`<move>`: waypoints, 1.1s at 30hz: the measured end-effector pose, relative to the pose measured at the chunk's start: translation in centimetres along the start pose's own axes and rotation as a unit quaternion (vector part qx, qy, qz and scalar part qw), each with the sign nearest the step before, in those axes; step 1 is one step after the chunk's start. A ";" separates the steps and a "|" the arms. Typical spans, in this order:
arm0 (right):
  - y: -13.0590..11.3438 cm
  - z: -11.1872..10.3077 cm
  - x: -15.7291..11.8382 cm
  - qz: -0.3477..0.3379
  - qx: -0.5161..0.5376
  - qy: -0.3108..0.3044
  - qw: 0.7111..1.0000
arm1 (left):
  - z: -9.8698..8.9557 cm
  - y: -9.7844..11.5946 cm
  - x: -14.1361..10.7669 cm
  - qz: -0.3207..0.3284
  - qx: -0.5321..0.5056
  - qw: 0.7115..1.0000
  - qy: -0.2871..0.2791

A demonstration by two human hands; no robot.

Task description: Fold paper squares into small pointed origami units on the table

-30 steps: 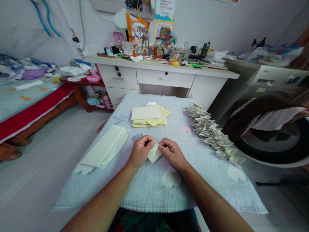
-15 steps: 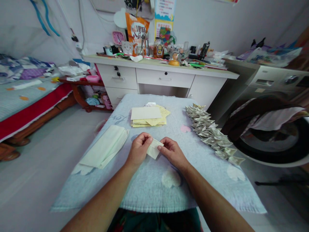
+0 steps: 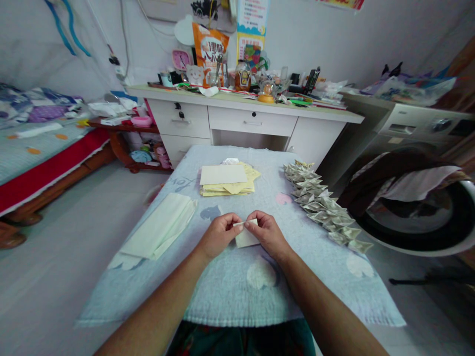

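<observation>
A small folded piece of pale paper (image 3: 246, 239) is held between my two hands above the cloth-covered table. My left hand (image 3: 221, 233) pinches its upper left edge between thumb and fingers. Close beside it, my right hand (image 3: 267, 232) pinches the top of the same paper, the two thumbs nearly touching. Beyond the hands lies a stack of yellowish paper (image 3: 227, 189) with a paler sheet on top. To the left rests a pile of long pale green sheets (image 3: 159, 227). Folded grey paper pieces (image 3: 315, 198) stand in nested rows on the right.
A pale blue cloth (image 3: 222, 282) covers the table. Behind it stands a white desk (image 3: 256, 120) crowded with a jar (image 3: 243, 76), an orange bag (image 3: 210, 47) and clutter. A washing machine (image 3: 411, 118) with its door open is at right, a bed (image 3: 48, 143) at left.
The folded paper has turned so its lower edge lies flatter. My left hand has shifted slightly right and down, and both thumbs have come together at the paper's top edge.
</observation>
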State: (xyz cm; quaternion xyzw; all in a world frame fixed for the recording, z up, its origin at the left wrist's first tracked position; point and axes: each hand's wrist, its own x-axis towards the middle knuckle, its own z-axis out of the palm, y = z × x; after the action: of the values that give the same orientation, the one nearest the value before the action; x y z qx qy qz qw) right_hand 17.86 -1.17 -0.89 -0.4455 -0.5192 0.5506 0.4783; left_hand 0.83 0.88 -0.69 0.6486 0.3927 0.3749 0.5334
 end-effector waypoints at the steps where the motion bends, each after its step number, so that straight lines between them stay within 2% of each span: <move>1: 0.0 0.0 0.0 0.000 -0.005 -0.003 1.000 | 0.0 0.1 0.0 0.004 0.013 1.000 0.001; 6: -0.6 0.0 -0.2 -0.002 -0.009 0.002 1.000 | -0.1 0.4 -0.1 0.012 0.061 0.998 0.008; 9: -0.9 0.0 -0.2 0.001 0.012 0.018 1.000 | -0.3 0.5 0.0 0.005 0.024 1.000 0.016; 12: -0.8 0.0 0.0 -0.029 0.031 0.040 0.998 | -0.5 0.6 0.0 0.002 -0.023 0.999 0.045; 16: -0.5 0.0 0.2 -0.060 0.031 0.033 0.997 | -0.3 0.7 0.2 -0.010 -0.065 0.995 0.077; 20: -0.2 0.0 0.2 -0.034 0.015 0.007 0.999 | -0.1 0.7 0.1 -0.025 -0.113 0.992 0.046; 24: -0.2 0.0 0.1 -0.022 0.016 -0.025 0.999 | -0.1 0.6 0.0 -0.024 -0.074 0.997 -0.011; 27: -0.4 0.0 0.0 -0.026 0.018 -0.039 0.999 | -0.1 0.5 0.0 -0.026 -0.059 0.998 0.003; 31: -0.5 -0.1 0.1 -0.037 0.012 -0.016 0.999 | -0.1 0.4 0.2 -0.042 -0.116 0.991 0.048; 33: -0.5 -0.2 0.0 -0.041 0.002 -0.007 0.999 | -0.1 0.4 0.2 -0.053 -0.139 0.988 0.049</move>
State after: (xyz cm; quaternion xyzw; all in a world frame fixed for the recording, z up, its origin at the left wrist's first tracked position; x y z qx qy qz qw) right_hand 18.11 -1.09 -0.38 -0.4193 -0.5391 0.5348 0.4976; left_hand 0.88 1.05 -0.28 0.5273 0.3966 0.4283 0.6175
